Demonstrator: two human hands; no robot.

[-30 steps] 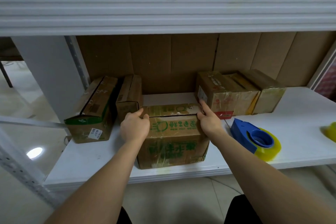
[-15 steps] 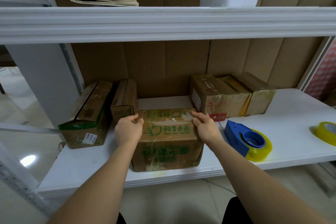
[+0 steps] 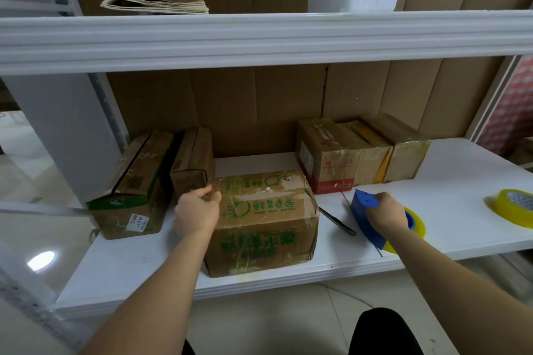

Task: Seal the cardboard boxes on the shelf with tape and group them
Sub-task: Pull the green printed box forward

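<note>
A cardboard box with green print (image 3: 265, 225) sits at the front of the white shelf (image 3: 450, 181), its top flaps closed. My left hand (image 3: 197, 212) grips its upper left corner. To its right, my right hand (image 3: 388, 212) closes around the blue tape dispenser (image 3: 367, 216) holding a yellowish tape roll, which rests on the shelf. Two boxes (image 3: 144, 181) stand at the back left. A group of boxes (image 3: 354, 153) stands at the back right.
A loose roll of yellow tape (image 3: 513, 207) lies at the far right of the shelf. A dark thin object (image 3: 337, 220) lies between the box and the dispenser. The upper shelf edge (image 3: 259, 37) hangs overhead, with folded paper (image 3: 155, 4) on it.
My right hand left the box's top right corner and moved right onto the blue tape dispenser. My left hand stayed on the box's left corner.
</note>
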